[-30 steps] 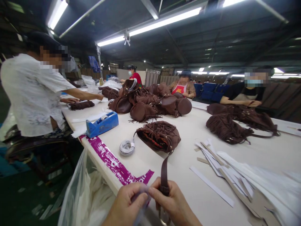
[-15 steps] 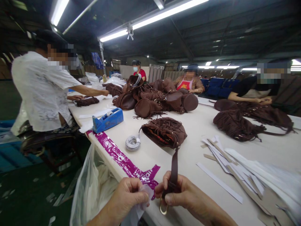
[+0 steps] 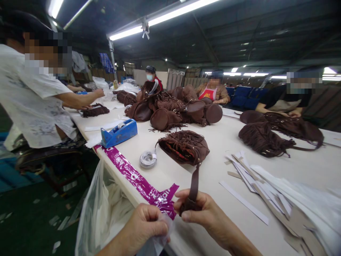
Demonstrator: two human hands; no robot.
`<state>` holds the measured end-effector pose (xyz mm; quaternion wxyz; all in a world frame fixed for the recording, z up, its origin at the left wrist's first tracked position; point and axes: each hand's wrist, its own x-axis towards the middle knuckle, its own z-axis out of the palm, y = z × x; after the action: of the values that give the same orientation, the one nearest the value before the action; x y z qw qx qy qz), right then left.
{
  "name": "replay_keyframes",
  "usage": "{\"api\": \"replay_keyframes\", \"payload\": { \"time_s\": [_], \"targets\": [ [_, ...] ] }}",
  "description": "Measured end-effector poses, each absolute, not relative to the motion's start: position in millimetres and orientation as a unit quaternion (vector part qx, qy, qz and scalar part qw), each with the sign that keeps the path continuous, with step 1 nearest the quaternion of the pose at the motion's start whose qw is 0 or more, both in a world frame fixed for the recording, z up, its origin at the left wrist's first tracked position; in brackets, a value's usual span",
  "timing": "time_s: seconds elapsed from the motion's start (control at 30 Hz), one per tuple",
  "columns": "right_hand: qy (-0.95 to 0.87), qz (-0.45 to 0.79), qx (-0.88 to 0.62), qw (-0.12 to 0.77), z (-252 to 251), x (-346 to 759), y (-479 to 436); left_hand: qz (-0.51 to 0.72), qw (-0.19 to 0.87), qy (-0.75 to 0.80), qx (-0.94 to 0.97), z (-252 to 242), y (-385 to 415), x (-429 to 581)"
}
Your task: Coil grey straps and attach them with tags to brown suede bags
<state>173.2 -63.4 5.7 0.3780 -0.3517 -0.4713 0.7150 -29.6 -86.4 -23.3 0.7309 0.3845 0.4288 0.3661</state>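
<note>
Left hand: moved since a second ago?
Yes. The left hand has drawn back toward the person, off the brown strap it touched before; it now sits below the end of the purple tape, pinching clear wrap.

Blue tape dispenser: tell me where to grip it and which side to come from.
Probably best from above, pinching the blue tape dispenser across its two long flat sides near the middle. It lies flat on the table and those sides stand upright and bare. The tape roll fills the top, so the top itself gives little to hold.
</note>
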Motion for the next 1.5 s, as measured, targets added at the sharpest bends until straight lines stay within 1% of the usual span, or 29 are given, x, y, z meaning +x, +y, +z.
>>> {"api": "replay_keyframes", "payload": {
  "time_s": [0.1,0.27,0.33,0.43,0.47,0.53,0.7,0.77,0.87,0.93,1.03,1.23,1.37,1.5],
  "targets": [
    [-0.492,0.698,-0.354,0.382,2.3,168.6,-64.6,0.370,0.728,0.423,0.393,-22.8,-86.4,-31.3],
    [-0.585,0.613,-0.351,0.399,9.2,171.1,-65.3,0.383,0.701,0.422,0.430,-24.3,-86.3,-37.1],
    [-0.646,0.546,-0.375,0.379,11.8,176.3,-64.0,0.387,0.692,0.417,0.443,-24.8,-86.9,-38.8],
    [-0.748,0.392,-0.404,0.351,10.8,184.0,-60.8,0.391,0.688,0.417,0.447,-23.6,-87.8,-39.5],
    [-0.765,0.362,-0.407,0.344,9.3,185.4,-60.0,0.392,0.689,0.418,0.444,-22.8,-87.9,-39.3],
    [-0.774,0.340,-0.414,0.338,5.8,185.9,-59.3,0.393,0.691,0.419,0.438,-21.0,-88.1,-38.6],
    [-0.748,0.377,-0.445,0.317,0.5,177.9,-62.6,0.383,0.697,0.422,0.435,-18.8,-89.1,-38.6],
    [-0.723,0.410,-0.448,0.330,0.8,174.4,-64.8,0.379,0.701,0.425,0.428,-18.6,-90.0,-39.3],
    [-0.643,0.527,-0.419,0.365,5.9,169.6,-68.5,0.375,0.704,0.427,0.425,-19.2,-90.9,-40.3],
    [-0.582,0.624,-0.371,0.367,12.0,166.9,-70.6,0.369,0.706,0.427,0.427,-19.8,-91.0,-40.2],
    [-0.530,0.694,-0.324,0.364,22.3,164.7,-72.3,0.364,0.706,0.424,0.435,-19.3,-90.9,-39.0],
    [-0.482,0.700,-0.314,0.423,32.9,162.9,-74.7,0.364,0.685,0.420,0.472,-13.0,-92.6,-37.5],
    [-0.473,0.669,-0.334,0.466,29.2,157.6,-78.0,0.362,0.668,0.416,0.499,-11.7,-95.2,-38.8],
    [-0.478,0.635,-0.348,0.497,25.4,150.8,-80.2,0.357,0.683,0.416,0.483,-16.2,-96.9,-37.4]
  ]
}}
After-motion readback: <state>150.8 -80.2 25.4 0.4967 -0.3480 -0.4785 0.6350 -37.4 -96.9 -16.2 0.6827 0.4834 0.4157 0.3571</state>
